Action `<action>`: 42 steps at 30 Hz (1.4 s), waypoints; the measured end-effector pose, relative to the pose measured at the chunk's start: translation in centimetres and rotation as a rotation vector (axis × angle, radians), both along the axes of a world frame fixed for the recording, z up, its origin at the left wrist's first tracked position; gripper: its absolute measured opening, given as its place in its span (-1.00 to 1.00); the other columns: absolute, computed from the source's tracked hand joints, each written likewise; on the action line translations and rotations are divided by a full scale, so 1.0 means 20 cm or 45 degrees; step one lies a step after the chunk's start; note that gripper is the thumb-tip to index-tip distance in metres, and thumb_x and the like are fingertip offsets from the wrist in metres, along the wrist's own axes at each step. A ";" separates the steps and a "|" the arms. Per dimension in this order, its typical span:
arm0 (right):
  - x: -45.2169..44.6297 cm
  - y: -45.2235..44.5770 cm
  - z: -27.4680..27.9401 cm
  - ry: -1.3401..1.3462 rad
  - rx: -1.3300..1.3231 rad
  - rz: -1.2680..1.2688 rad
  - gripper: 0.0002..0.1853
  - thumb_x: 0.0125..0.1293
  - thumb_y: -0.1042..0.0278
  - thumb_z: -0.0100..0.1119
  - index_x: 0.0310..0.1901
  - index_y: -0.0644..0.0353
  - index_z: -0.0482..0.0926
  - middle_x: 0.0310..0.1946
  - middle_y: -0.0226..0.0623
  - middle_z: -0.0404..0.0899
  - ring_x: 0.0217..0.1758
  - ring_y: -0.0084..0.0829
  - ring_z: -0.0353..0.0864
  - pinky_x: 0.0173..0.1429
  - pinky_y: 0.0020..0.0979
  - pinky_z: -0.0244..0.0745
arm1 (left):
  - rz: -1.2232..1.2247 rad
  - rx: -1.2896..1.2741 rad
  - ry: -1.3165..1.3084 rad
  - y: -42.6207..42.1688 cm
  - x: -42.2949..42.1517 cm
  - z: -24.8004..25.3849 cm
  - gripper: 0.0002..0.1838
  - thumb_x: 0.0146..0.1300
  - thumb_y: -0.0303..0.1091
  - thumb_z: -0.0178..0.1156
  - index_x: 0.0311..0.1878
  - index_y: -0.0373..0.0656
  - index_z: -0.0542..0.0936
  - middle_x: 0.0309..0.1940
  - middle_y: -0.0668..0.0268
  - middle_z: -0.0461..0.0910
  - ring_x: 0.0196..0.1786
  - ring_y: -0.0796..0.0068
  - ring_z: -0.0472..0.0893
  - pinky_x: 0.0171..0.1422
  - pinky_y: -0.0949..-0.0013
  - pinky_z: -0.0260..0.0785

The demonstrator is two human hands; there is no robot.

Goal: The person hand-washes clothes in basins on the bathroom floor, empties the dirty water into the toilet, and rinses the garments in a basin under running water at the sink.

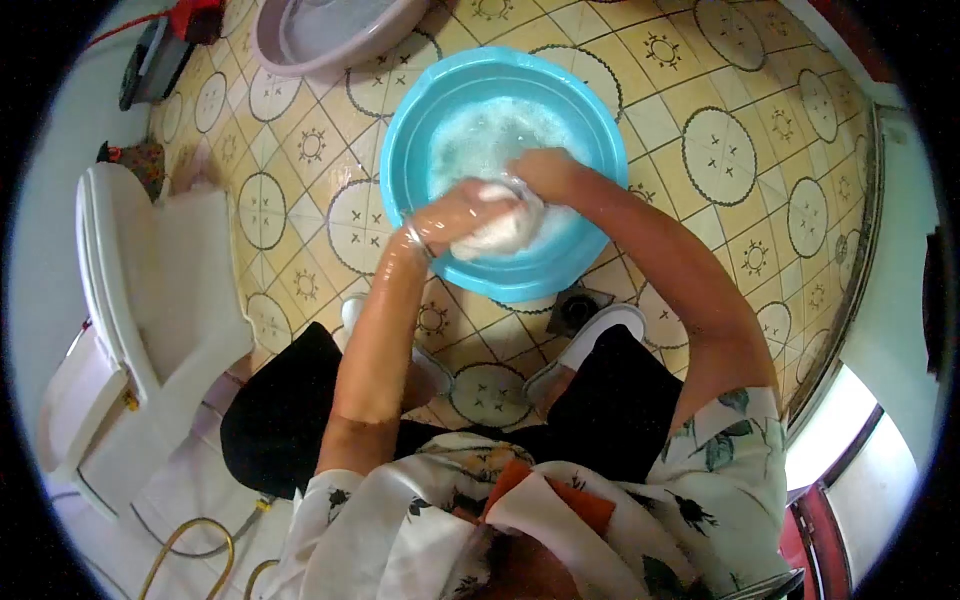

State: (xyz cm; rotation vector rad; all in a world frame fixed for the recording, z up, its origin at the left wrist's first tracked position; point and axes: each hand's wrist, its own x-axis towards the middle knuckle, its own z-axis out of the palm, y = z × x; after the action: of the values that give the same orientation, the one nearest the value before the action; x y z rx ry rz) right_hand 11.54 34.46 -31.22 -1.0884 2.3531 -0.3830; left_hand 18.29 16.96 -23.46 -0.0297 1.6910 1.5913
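Note:
A turquoise plastic basin (400, 170) stands on the tiled floor in front of my feet, with foamy water (505, 125) in it. Over the water my left hand (458, 215), wet and with a bracelet at the wrist, is closed on a white wet cloth (497, 235). My right hand (545, 172) is closed on the same cloth from the upper right side. Its fingertips are partly hidden in the foam and behind the hand. The cloth is bunched up between both hands, above the near half of the basin.
A pinkish basin (285, 65) with water stands at the upper left. On the left is a white plastic chair (170, 290); a yellow hose (220, 540) lies below it. A small dark drain-like square (578, 312) sits by my right shoe (600, 340).

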 end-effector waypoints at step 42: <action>-0.30 0.02 0.52 -0.284 -1.080 -0.454 -0.77 0.22 0.36 -0.03 -0.20 0.28 0.56 -0.44 -0.29 0.57 -0.37 -0.55 0.51 -0.21 -0.49 0.41 | 0.530 -0.310 0.534 -0.09 -0.13 0.37 -0.72 0.03 -0.46 0.30 -0.22 -0.32 0.45 -0.47 0.34 0.51 -0.44 0.62 0.50 -0.34 0.56 0.41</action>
State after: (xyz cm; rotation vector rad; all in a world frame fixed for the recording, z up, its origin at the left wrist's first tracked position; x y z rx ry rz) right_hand 5.54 34.96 -20.73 -0.8648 2.1904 -1.6448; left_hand 15.74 15.23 -16.10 -0.1934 2.3186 1.7649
